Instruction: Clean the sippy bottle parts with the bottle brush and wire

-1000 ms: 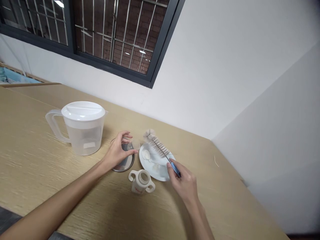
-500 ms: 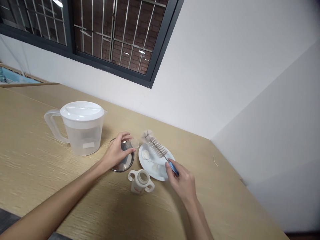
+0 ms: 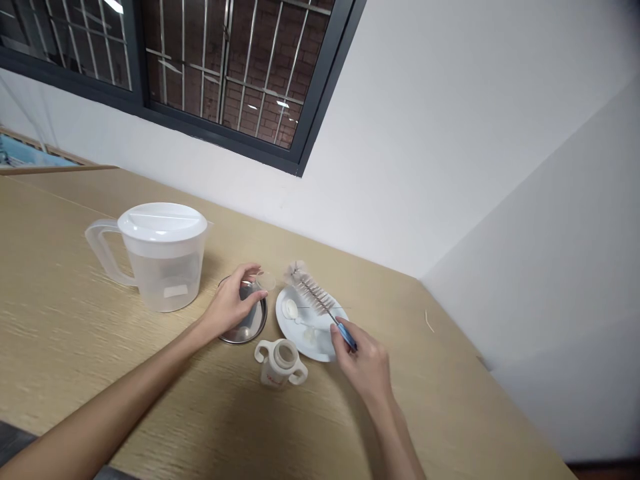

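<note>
Between the thumb and fingers of my left hand [image 3: 233,300] is a clear, round cup-like cap [image 3: 265,281], held above a round metal dish [image 3: 243,333]. My right hand [image 3: 364,357] grips the blue handle of a bottle brush [image 3: 314,293], its white bristles pointing up and left over a white plate [image 3: 325,352]. On that plate lie a small white ring-shaped piece [image 3: 290,309] and a pale translucent piece, probably a teat [image 3: 310,333]. Nearer to me stands an uncapped baby bottle [image 3: 281,363] with two side handles, upright and touched by neither hand.
A lidded clear plastic pitcher [image 3: 165,267] holding liquid stands on the left of the wooden table [image 3: 190,413]. A thin pale strip [image 3: 429,321] lies toward the right edge. Behind the table are a white wall and a barred window [image 3: 225,73].
The clear cap has tilted slightly in my left hand. My right hand and the brush stay almost where they were; the whole view has shifted a little.
</note>
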